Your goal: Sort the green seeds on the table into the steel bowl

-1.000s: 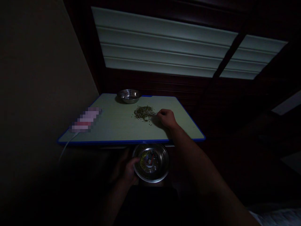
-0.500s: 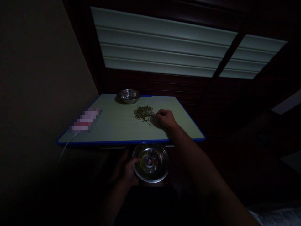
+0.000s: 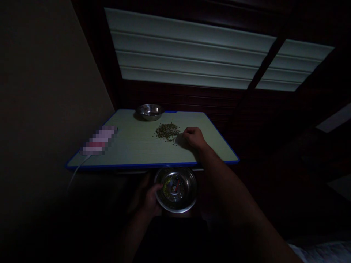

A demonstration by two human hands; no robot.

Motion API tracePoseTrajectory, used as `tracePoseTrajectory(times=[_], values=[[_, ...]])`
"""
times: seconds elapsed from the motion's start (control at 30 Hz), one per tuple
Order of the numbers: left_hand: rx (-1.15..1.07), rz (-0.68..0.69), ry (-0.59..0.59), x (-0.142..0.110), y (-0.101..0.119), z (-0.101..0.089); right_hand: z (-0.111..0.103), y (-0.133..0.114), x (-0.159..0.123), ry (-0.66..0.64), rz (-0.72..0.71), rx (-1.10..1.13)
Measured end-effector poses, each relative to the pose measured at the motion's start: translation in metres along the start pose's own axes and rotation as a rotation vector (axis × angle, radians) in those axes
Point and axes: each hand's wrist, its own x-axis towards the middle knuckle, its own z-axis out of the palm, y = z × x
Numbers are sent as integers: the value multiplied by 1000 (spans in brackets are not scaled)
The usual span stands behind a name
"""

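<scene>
Seeds, small and dark, lie heaped on the pale board, dead centre of our clock! Round at nine, a blurred pinkish object with a white cable. Between ten and eleven, a steel bowl. Down at half past six, the left hand grips a basin, thumb over its rim, greenish bits inside. At three, the right hand, fingers curled in, hugs the pile's edge; can't tell whether they pinch anything!
</scene>
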Motion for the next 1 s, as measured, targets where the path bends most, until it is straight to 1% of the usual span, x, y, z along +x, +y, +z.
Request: tracePoseTrajectory(times=[0.03,0.1,0.33,0.43,0.5,0.6,0.7,0.8,1.0], values=[[30,-4,40,0,0,0,-1,0,0,3,2,-13],[53,5,68,-1,0,1,-2,1,0,-1,10,-34],[34,18,65,-4,1,3,-3,-2,-3,-51,27,-39],[35,51,88,-5,2,5,-2,-3,-3,-69,38,1],[30,77,80,-6,2,6,-2,-2,-3,-76,37,8],[14,47,62,-7,2,8,-1,0,-2,-56,21,-16],[2,-8,76,-6,2,8,0,1,-1,-30,9,-36],[12,-5,97,-5,2,7,1,0,-2,-45,3,-17],[55,3,94,-4,2,6,2,-4,-5,-75,-10,7]])
